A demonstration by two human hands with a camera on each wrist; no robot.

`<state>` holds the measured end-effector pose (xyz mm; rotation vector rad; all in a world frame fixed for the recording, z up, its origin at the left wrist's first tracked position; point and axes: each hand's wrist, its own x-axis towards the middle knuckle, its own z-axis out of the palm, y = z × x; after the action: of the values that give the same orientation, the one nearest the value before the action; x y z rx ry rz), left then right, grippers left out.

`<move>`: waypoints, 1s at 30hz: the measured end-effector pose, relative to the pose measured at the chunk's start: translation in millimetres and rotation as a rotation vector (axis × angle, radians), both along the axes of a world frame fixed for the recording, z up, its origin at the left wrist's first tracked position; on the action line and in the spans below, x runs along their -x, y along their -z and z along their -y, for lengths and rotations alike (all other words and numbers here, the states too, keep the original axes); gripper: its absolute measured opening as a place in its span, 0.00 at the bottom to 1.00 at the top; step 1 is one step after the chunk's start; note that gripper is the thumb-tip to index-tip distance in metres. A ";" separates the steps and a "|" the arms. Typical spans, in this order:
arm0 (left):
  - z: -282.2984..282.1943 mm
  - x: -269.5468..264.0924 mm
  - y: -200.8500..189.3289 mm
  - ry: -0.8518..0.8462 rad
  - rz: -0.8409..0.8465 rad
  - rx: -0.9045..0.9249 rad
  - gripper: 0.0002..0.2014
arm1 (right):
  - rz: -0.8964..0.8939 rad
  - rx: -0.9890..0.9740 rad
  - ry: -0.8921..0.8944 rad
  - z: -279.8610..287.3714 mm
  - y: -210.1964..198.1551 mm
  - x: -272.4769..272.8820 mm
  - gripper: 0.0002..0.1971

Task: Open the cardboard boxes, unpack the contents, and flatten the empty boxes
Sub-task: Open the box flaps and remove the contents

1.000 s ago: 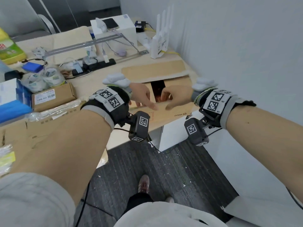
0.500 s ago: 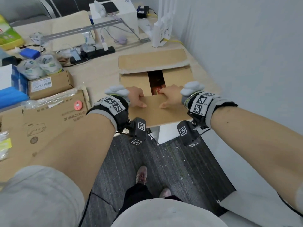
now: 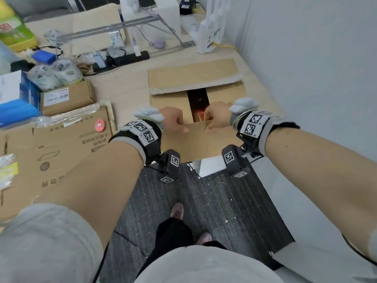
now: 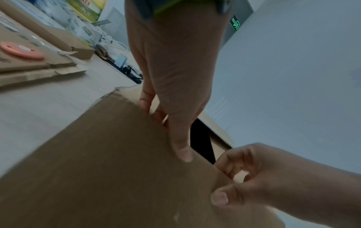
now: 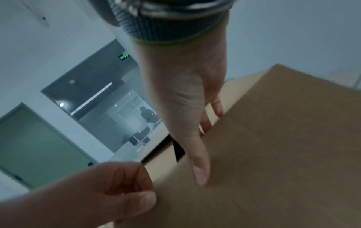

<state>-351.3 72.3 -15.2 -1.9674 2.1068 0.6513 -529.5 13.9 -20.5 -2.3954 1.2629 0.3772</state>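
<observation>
An open brown cardboard box (image 3: 169,101) stands at the table's near right corner. Its far flap (image 3: 191,73) lies folded back. A dark gap between the side flaps shows red and yellow contents (image 3: 199,116). My left hand (image 3: 175,121) and right hand (image 3: 216,117) each pinch the upper edge of the near flap (image 3: 195,139), thumbs on its outer face, fingers curled over the edge. The left wrist view shows my left hand (image 4: 175,108) on the flap (image 4: 107,154). The right wrist view shows my right hand (image 5: 187,115) on the flap (image 5: 273,146).
A flattened printed carton (image 3: 61,144) with a pink round disc (image 3: 99,125) lies to the left. Behind it sits a small labelled box (image 3: 67,98). A power strip (image 3: 122,60) and a white router (image 3: 210,35) are farther back. A grey wall (image 3: 306,58) runs close on the right.
Both hands moved from above the gap to the near flap's edge, took hold of it and drew it outward toward me. The view shifted down.
</observation>
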 end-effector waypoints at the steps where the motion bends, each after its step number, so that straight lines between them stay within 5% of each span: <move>1: 1.0 0.8 0.1 -0.054 -0.029 0.043 0.19 | 0.026 -0.069 0.011 2.0 -2.1 0.0 0.17; 5: 20.5 -4.2 -7.1 -0.137 -0.058 0.124 0.21 | 0.186 -0.163 0.110 19.3 -17.3 -10.5 0.15; 11: 44.4 -14.0 -8.0 -0.007 0.072 0.088 0.20 | 0.071 -0.191 0.185 45.1 -12.1 -34.3 0.29; 19: 69.0 -35.1 -30.4 0.012 0.143 0.532 0.19 | 0.343 0.187 0.258 88.1 -41.1 -37.0 0.18; 24: 108.6 -39.9 -46.7 -0.047 0.086 0.625 0.11 | 0.421 0.315 0.257 117.3 -63.3 -53.9 0.20; 30: 155.6 -43.9 -27.3 -0.170 0.130 0.564 0.16 | 0.192 0.430 0.179 163.1 -56.3 -78.5 0.22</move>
<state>-307.4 -83.3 12.2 -2.4055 2.2255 -0.0734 -451.0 -149.3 35.7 -2.5505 1.5772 -0.1956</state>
